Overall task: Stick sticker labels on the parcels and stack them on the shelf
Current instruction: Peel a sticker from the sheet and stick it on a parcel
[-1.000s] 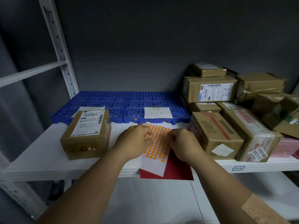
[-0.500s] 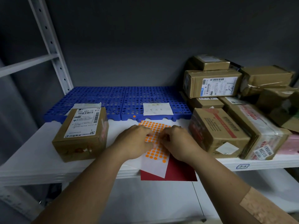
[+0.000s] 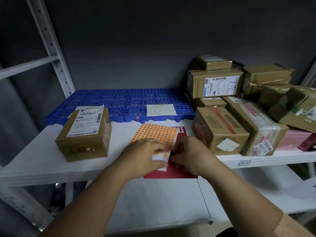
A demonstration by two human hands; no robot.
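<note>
Left hand: left hand (image 3: 143, 155) rests on the near corner of the orange dot sheet (image 3: 156, 134), fingers curled over its white margin, holding it flat on the shelf (image 3: 34, 161).
Right hand: right hand (image 3: 189, 154) pinches at the sheet's right edge, just beside the left; whether a dot is already in its grip I cannot tell.
Change: both hands have slid toward the near end of the sheet in the last second, uncovering the rows farther back; red card (image 3: 172, 173) under it shows more.
Meaning: judged as peeling one sticker; none applied yet.
Parcel: lone box (image 3: 83, 134) sits left of the sheet, apart from both hands, shipping label up.
Stack: parcel pile (image 3: 239, 108) on the right, untouched.
</note>
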